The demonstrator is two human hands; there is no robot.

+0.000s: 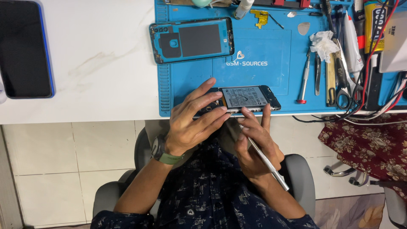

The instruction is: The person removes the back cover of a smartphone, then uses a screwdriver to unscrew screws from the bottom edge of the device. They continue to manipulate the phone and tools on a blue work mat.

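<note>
An opened phone (248, 98) with its battery exposed lies at the near edge of the blue work mat (254, 51). My left hand (193, 121) rests on the phone's left end with its fingers spread, holding it down. My right hand (254, 142) grips a slim metal tool (265, 160) like a pen, and its tip meets the phone's lower edge. The removed blue back cover (191, 40) lies inner side up at the mat's far left.
A dark phone (23, 47) lies face up on the white table at far left. Screwdrivers, tweezers, scissors (341, 91) and a crumpled tissue (323, 42) sit on the mat's right, beside tangled cables and glue tubes. A floral cloth (366, 142) hangs at right.
</note>
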